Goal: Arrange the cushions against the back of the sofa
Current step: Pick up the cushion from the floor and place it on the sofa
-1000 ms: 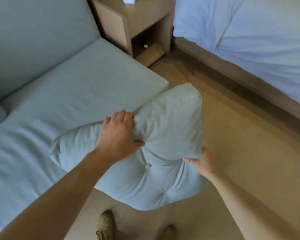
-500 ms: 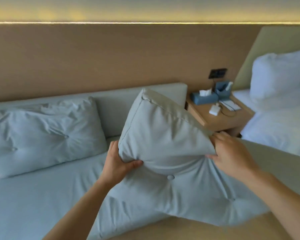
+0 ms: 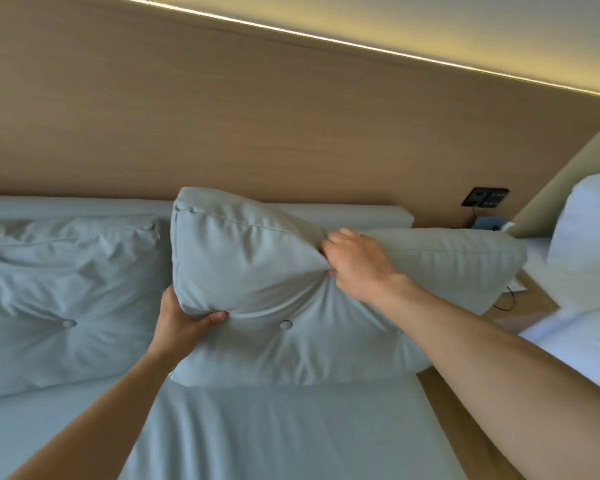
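Head view: one tufted cushion (image 3: 66, 299) sits propped against the sofa back (image 3: 343, 214), and the second cushion (image 3: 257, 289) is upright beside it, overhanging the sofa's right end. Left hand (image 3: 181, 320) clamps its lower corner, right hand (image 3: 354, 261) pinches its top edge. Pale grey-green, wrinkled, button-dimpled; squaring up remains.

- Held cushion (image 3: 257, 271): pale grey-green woven cloth, matt, creased, with a cloth-covered button.
- Left cushion (image 3: 66, 289): the same matt cloth, wrinkled.
- Sofa seat (image 3: 274, 427): smooth matt fabric.
- Wall panel (image 3: 222, 116): wood-grain, satin.
- Pillow (image 3: 589, 237): white cloth.
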Motion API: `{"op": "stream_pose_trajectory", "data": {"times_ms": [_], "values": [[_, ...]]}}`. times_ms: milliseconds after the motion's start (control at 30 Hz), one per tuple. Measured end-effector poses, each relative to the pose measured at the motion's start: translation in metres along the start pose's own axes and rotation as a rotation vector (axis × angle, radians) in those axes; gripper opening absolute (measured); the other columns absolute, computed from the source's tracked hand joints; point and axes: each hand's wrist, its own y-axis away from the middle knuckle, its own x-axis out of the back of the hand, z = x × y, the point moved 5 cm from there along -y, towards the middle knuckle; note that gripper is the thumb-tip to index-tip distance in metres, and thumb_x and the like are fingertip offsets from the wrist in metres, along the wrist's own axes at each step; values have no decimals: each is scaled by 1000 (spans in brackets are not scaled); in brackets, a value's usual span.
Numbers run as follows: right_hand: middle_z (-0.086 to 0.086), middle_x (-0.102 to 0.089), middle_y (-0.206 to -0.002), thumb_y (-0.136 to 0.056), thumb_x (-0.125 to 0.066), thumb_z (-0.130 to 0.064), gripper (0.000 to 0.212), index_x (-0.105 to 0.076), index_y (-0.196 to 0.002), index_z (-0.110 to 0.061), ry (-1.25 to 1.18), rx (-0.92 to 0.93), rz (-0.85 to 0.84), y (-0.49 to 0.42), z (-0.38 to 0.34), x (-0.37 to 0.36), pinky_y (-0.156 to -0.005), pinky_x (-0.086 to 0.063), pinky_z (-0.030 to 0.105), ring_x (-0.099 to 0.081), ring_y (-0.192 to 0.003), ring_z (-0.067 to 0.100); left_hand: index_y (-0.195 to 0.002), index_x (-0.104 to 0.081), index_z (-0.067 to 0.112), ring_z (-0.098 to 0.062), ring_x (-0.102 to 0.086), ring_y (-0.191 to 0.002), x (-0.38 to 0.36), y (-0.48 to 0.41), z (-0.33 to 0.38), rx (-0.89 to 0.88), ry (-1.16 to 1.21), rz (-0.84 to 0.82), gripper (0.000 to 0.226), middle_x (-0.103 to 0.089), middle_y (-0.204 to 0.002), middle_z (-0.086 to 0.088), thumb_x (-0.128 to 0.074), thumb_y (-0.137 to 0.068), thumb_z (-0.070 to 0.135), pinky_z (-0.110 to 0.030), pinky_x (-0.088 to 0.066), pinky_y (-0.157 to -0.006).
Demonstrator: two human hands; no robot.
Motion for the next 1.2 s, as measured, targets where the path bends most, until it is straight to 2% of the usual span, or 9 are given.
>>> {"op": "stream_pose_trajectory", "data": {"times_ms": [267,367,500,633,767,900,967,1067,1200], "values": [[0,-63,-105,-77,-77,-18,24,-61,-95,-19,11,116,-35,-113,9,-90,-84,-44,41,-54,-107,25,-144,-36,28,-21,-43,-133,-19,-68,-74,140,21,117,120,-41,-144,4,-94,-43,58,-50,-40,-108],[-1,-62,-108,-76,-77,-17,29,-60,-99,-20,13,120,-15,-136,10,-126,-83,-43,42,-53,-111,25,-145,-35,30,-23,-48,-130,-37,-85,-115,235,75,123,117,-47,-143,2,-99,-48,43,-51,-43,-105],[4,-54,-116,-72,-83,-31,51,-54,-110,-18,1,55,-77,-138,-2,-190,-82,-42,46,-50,-115,28,-149,-28,19,-38,-48,-128,-54,-100,-163,424,-41,211,108,-46,-148,-10,-96,-65,25,-60,-44,-102],[5,-53,-112,-57,-90,-42,67,-51,-106,-18,-47,16,7,-137,13,-208,-78,-40,45,-51,-106,29,-147,-33,33,-28,-52,-118,-61,-108,-173,398,-9,214,99,-53,-134,5,-93,-70,22,-50,-47,-92],[4,-52,-112,-57,-87,-52,71,-49,-106,-18,-101,60,28,-132,29,-210,-84,-40,44,-51,-106,29,-150,-31,37,-23,-50,-117,-62,-107,-164,373,-20,188,99,-52,-134,10,-91,-73,20,-42,-44,-90],[6,-50,-127,-64,-84,-47,82,-46,-128,-14,-120,-13,-5,-119,23,-211,-105,-34,46,-48,-123,28,-147,-34,14,-40,-52,-124,-65,-100,-146,469,-206,256,92,-52,-141,-13,-90,-74,20,-47,-44,-88],[9,-38,-148,-71,-80,-41,99,-28,-149,-10,-133,-93,-69,-106,12,-205,-113,-27,52,-33,-143,30,-133,-44,2,-43,-55,-119,-63,-90,-124,480,-301,250,77,-57,-132,-23,-89,-72,15,-44,-43,-86],[11,-21,-165,-79,-67,-26,95,-16,-157,-7,-185,-69,-48,-82,-20,-176,-116,-23,56,-14,-153,31,-128,-47,-5,-43,-56,-117,-46,-73,-76,446,-430,200,69,-59,-126,-28,-85,-73,12,-43,-44,-90],[11,-48,-149,-72,-66,-21,74,-47,-142,-6,-489,173,-23,-68,-101,-125,-101,-46,46,-49,-135,31,-142,-43,-1,-40,-56,-120,26,-65,6,256,-599,156,74,-56,-135,-23,-77,-79,12,-46,-45,-99]]}}
